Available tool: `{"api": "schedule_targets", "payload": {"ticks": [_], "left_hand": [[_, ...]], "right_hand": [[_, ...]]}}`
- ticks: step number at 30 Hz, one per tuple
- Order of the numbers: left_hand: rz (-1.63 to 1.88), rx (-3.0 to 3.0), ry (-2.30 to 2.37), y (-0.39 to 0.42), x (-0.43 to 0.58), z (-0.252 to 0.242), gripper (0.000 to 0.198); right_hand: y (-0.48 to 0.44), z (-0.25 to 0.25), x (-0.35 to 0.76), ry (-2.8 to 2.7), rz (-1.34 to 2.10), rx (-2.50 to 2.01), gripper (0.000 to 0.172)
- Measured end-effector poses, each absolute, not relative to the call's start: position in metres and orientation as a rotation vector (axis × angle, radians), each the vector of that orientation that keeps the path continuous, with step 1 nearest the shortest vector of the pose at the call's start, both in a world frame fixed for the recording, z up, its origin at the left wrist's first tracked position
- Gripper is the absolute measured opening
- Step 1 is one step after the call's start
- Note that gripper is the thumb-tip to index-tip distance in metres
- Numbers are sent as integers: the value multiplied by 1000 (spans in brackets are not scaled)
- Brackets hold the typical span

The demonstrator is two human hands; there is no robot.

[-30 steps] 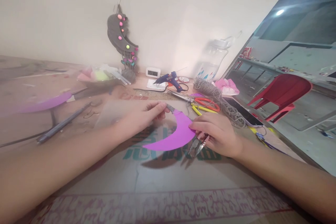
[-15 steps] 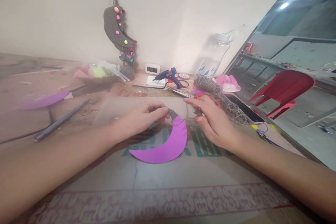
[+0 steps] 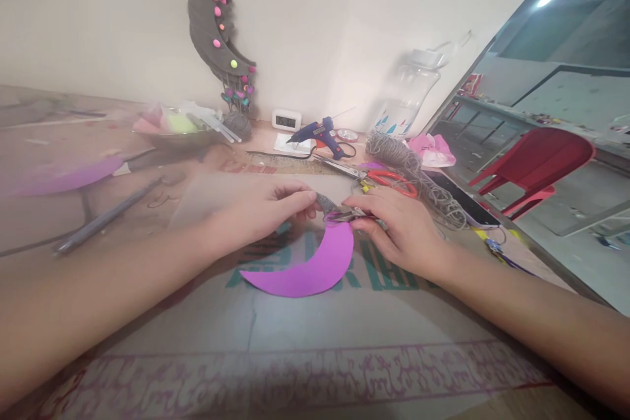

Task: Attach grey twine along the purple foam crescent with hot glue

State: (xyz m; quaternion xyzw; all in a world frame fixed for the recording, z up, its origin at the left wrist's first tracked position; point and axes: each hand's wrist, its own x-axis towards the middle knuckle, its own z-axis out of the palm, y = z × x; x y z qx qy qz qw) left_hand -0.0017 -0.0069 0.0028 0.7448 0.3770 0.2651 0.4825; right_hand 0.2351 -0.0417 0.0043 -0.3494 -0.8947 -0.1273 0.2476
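Note:
A purple crescent cutout (image 3: 315, 266) lies over the printed sheet, its upper end wound with grey yarn (image 3: 325, 202). My left hand (image 3: 288, 202) pinches that wrapped tip between thumb and fingers. In my right hand (image 3: 401, 220) is a pair of small metal pliers (image 3: 350, 214), their pointed jaws against the crescent just below the yarn wrapping. The palm hides most of the handles. Behind the right hand lie red-handled scissors (image 3: 391, 180) and a skein of grey yarn (image 3: 418, 177).
A blue glue gun (image 3: 319, 134), a small white clock (image 3: 286, 120) and a clear bottle (image 3: 408, 95) stand by the wall. A decorated grey crescent (image 3: 209, 29) hangs there. At left are a bowl (image 3: 172, 138) and a grey stick (image 3: 108, 216); at right, a phone (image 3: 462, 200).
My right hand has moved left, bringing the pliers to the crescent beside the yarn wrapping. My left hand keeps its pinch on the tip. The view has shifted slightly.

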Motion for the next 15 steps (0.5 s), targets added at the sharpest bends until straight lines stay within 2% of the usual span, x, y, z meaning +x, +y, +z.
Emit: {"api": "schedule_targets", "payload": {"ticks": [15], "left_hand": [[611, 1764, 877, -10, -1, 4, 35]], "right_hand": [[-42, 4, 233, -2486, -324, -933, 28]]}}
